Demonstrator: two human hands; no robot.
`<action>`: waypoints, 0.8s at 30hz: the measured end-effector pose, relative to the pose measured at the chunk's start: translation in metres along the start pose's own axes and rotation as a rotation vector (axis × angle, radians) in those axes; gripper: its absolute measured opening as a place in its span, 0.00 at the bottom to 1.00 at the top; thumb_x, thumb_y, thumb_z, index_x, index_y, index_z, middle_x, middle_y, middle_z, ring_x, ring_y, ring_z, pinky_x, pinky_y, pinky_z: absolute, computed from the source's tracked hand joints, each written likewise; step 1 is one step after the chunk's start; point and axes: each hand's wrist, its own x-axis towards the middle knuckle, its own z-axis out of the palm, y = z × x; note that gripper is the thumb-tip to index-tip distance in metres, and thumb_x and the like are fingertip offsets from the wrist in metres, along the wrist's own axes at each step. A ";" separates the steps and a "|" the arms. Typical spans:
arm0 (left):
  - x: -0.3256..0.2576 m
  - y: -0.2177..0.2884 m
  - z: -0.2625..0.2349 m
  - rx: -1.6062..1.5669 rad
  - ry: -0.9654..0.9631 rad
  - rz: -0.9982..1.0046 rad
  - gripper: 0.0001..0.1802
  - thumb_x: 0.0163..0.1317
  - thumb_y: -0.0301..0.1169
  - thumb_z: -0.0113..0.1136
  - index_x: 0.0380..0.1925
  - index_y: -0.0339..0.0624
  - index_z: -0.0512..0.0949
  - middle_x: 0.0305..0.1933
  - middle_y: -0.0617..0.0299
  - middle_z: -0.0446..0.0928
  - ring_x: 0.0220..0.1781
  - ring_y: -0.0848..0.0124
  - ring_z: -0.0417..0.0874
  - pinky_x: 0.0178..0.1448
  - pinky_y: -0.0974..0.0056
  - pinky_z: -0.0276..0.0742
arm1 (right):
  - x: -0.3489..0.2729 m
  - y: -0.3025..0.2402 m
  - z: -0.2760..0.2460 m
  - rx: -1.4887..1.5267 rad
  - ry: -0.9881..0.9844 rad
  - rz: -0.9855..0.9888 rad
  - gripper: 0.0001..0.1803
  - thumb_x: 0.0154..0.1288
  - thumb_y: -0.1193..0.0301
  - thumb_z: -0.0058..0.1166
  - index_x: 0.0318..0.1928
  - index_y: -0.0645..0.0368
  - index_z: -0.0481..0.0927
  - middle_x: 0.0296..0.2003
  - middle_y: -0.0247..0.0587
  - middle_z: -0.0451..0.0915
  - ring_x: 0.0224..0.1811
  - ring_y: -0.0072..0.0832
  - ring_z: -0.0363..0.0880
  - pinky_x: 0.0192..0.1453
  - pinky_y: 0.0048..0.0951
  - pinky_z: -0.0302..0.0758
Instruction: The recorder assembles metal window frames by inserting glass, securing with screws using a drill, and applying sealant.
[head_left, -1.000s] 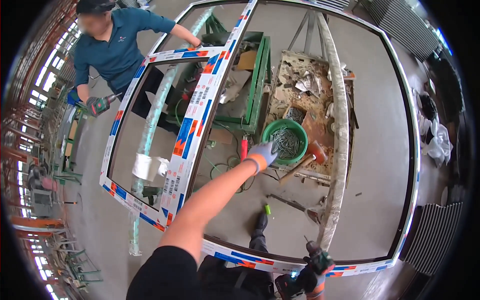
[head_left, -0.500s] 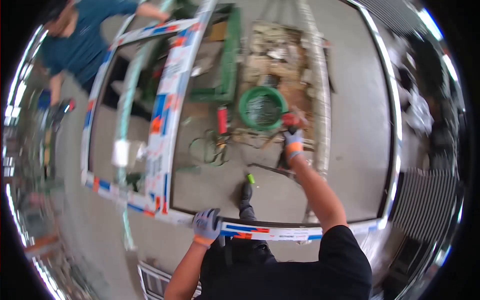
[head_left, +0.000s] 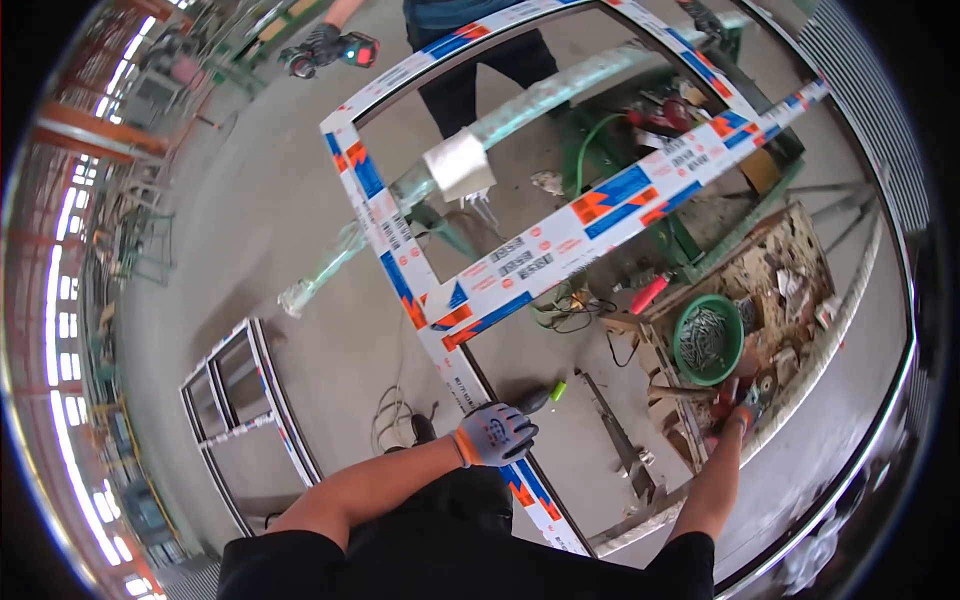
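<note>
A large window frame (head_left: 540,255), wrapped in white, blue and orange protective film, lies in front of me. My left hand (head_left: 495,436), in a grey glove with an orange cuff, curls its fingers over the frame's near rail. My right hand (head_left: 748,404) reaches down into a shallow wooden tray (head_left: 690,425), beside a red tool (head_left: 727,396). Its fingers are small and partly hidden, so whether they grip the tool does not show. Just beyond that hand stands a green bowl (head_left: 709,340) full of screws.
Across the frame stands a co-worker (head_left: 480,85) with a cordless drill (head_left: 350,50) in one hand; the other gloved hand is near the frame's far corner. A film-wrapped support bar (head_left: 540,110) runs beneath. A smaller frame (head_left: 245,400) stands left. Cables (head_left: 390,415) lie on the floor.
My view has swung left, so the frame appears turned. My right hand and the red tool have gone from in front of the green bowl down into the wooden tray. My left hand stays on the rail.
</note>
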 end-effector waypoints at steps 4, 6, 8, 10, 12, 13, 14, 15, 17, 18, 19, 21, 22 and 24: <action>-0.015 -0.012 0.002 0.021 0.011 -0.031 0.12 0.60 0.41 0.60 0.36 0.46 0.80 0.34 0.63 0.77 0.39 0.64 0.81 0.46 0.59 0.76 | -0.177 -0.102 0.085 -0.929 0.077 -0.249 0.32 0.74 0.61 0.47 0.71 0.64 0.60 0.57 0.55 0.78 0.57 0.50 0.77 0.61 0.45 0.73; -0.008 -0.009 0.001 0.008 -0.005 0.006 0.12 0.58 0.40 0.63 0.38 0.47 0.81 0.35 0.64 0.79 0.38 0.65 0.82 0.46 0.61 0.78 | -0.150 -0.044 0.078 -0.868 0.239 -0.708 0.31 0.74 0.60 0.47 0.68 0.69 0.62 0.60 0.63 0.72 0.62 0.53 0.71 0.66 0.46 0.68; -0.015 -0.012 -0.001 0.014 0.012 -0.014 0.12 0.59 0.40 0.62 0.38 0.47 0.81 0.35 0.64 0.79 0.38 0.64 0.82 0.46 0.60 0.78 | -0.230 -0.064 0.118 -0.734 -0.059 -0.652 0.30 0.75 0.61 0.46 0.68 0.69 0.63 0.61 0.62 0.72 0.63 0.51 0.70 0.70 0.41 0.66; -0.015 -0.013 0.000 0.007 0.036 -0.001 0.12 0.59 0.40 0.62 0.39 0.46 0.81 0.35 0.63 0.79 0.39 0.64 0.81 0.46 0.60 0.77 | -0.300 -0.068 0.143 -0.511 -0.212 -0.588 0.27 0.71 0.70 0.48 0.67 0.69 0.65 0.61 0.56 0.73 0.62 0.45 0.72 0.70 0.37 0.66; -0.014 -0.011 -0.002 -0.043 -0.029 0.006 0.13 0.61 0.40 0.61 0.40 0.45 0.81 0.38 0.61 0.79 0.41 0.63 0.81 0.48 0.60 0.77 | -0.366 -0.057 0.160 -0.058 -0.370 -0.342 0.26 0.68 0.79 0.50 0.66 0.69 0.68 0.59 0.50 0.75 0.61 0.36 0.73 0.68 0.33 0.67; -0.014 -0.011 -0.003 -0.042 -0.010 0.012 0.13 0.61 0.40 0.61 0.40 0.45 0.81 0.38 0.61 0.79 0.41 0.63 0.81 0.48 0.60 0.77 | -0.395 -0.047 0.162 0.237 -0.468 -0.098 0.25 0.69 0.80 0.49 0.66 0.68 0.68 0.59 0.47 0.76 0.61 0.31 0.73 0.67 0.31 0.68; -0.017 -0.012 -0.004 -0.050 -0.018 0.008 0.14 0.61 0.40 0.61 0.41 0.44 0.80 0.39 0.60 0.79 0.43 0.62 0.81 0.49 0.59 0.76 | -0.432 -0.052 0.164 0.120 -0.556 -0.185 0.25 0.69 0.80 0.49 0.66 0.68 0.67 0.59 0.46 0.75 0.61 0.30 0.73 0.68 0.30 0.67; -0.019 -0.013 -0.005 -0.062 -0.025 0.014 0.15 0.61 0.40 0.60 0.42 0.43 0.80 0.41 0.59 0.79 0.44 0.61 0.81 0.50 0.58 0.76 | -0.465 -0.059 0.162 -0.002 -0.632 -0.276 0.25 0.70 0.79 0.49 0.66 0.67 0.67 0.60 0.44 0.75 0.62 0.28 0.72 0.68 0.29 0.67; -0.023 -0.015 -0.005 -0.121 0.021 0.040 0.18 0.60 0.41 0.61 0.46 0.42 0.79 0.46 0.57 0.79 0.49 0.58 0.80 0.54 0.55 0.75 | -0.509 -0.059 0.153 0.033 -0.700 -0.214 0.25 0.71 0.80 0.48 0.67 0.68 0.66 0.61 0.45 0.74 0.63 0.31 0.72 0.69 0.30 0.66; -0.025 -0.018 -0.008 -0.166 0.122 0.129 0.20 0.59 0.41 0.62 0.49 0.42 0.78 0.47 0.56 0.78 0.51 0.57 0.80 0.56 0.54 0.75 | -0.528 -0.061 0.149 0.030 -0.665 -0.242 0.24 0.69 0.83 0.46 0.66 0.67 0.68 0.59 0.45 0.75 0.61 0.32 0.74 0.67 0.30 0.68; -0.028 -0.019 -0.014 -0.216 0.219 0.224 0.23 0.59 0.41 0.63 0.51 0.42 0.77 0.49 0.55 0.77 0.52 0.57 0.79 0.57 0.53 0.74 | -0.542 -0.063 0.143 0.024 -0.621 -0.267 0.25 0.67 0.86 0.43 0.65 0.65 0.69 0.57 0.45 0.76 0.59 0.32 0.76 0.65 0.30 0.70; -0.043 -0.021 -0.027 -0.257 0.200 0.245 0.25 0.56 0.40 0.65 0.52 0.43 0.76 0.52 0.54 0.77 0.55 0.56 0.78 0.60 0.52 0.73 | -0.551 -0.063 0.135 -0.103 -0.500 -0.375 0.22 0.68 0.83 0.45 0.62 0.66 0.72 0.55 0.47 0.78 0.56 0.34 0.79 0.62 0.32 0.74; -0.055 -0.025 -0.035 -0.274 0.258 0.266 0.24 0.56 0.39 0.65 0.52 0.43 0.76 0.52 0.54 0.77 0.56 0.56 0.78 0.60 0.52 0.73 | -0.559 -0.075 0.132 -0.221 -0.478 -0.417 0.20 0.69 0.82 0.46 0.61 0.66 0.73 0.53 0.48 0.79 0.55 0.34 0.79 0.60 0.33 0.74; -0.083 -0.037 -0.063 -0.306 0.420 0.278 0.25 0.52 0.35 0.66 0.52 0.43 0.77 0.52 0.53 0.77 0.56 0.54 0.78 0.60 0.51 0.74 | -0.581 -0.098 0.123 -0.404 -0.417 -0.467 0.19 0.70 0.77 0.49 0.59 0.67 0.75 0.49 0.49 0.82 0.51 0.36 0.81 0.57 0.34 0.76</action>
